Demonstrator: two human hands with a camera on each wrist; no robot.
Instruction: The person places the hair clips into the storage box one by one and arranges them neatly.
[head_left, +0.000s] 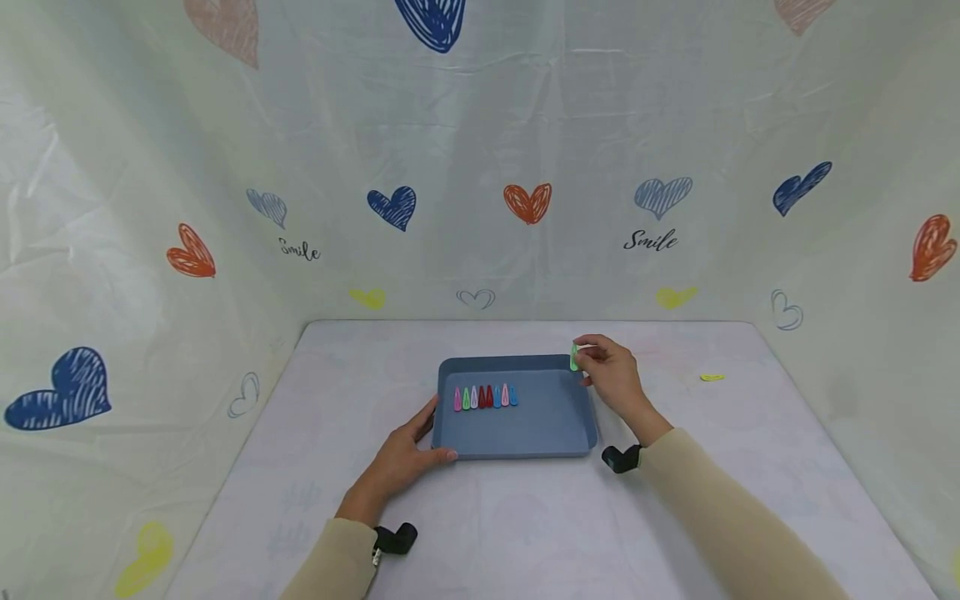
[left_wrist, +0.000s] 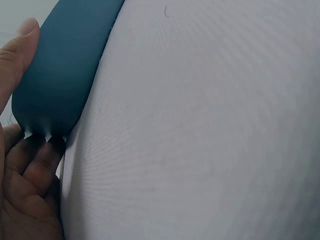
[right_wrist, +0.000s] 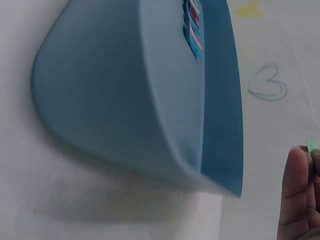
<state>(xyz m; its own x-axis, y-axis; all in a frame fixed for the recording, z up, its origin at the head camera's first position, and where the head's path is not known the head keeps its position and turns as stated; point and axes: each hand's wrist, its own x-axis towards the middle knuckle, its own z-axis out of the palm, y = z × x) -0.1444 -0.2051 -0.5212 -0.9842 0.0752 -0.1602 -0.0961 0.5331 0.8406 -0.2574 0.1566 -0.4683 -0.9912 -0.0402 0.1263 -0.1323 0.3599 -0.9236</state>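
A blue-grey tray (head_left: 517, 433) lies on the table, with a row of snap hair clips (head_left: 482, 397) in pink, green, pale, red and blue on its floor. My left hand (head_left: 401, 460) holds the tray's near left corner, thumb at the front rim and fingers against the left side. The left wrist view shows those fingers (left_wrist: 37, 170) curled at the tray's end. Above the far right corner, my right hand (head_left: 613, 379) pinches a green hair clip (head_left: 573, 357) between thumb and fingertips. Only a sliver of that clip appears in the right wrist view.
A yellow hair clip (head_left: 712, 377) lies on the white tabletop (head_left: 517, 525), right of the tray. Behind the table hangs a pale curtain (head_left: 585, 267) printed with hearts. Dark straps with cameras sit on both wrists.
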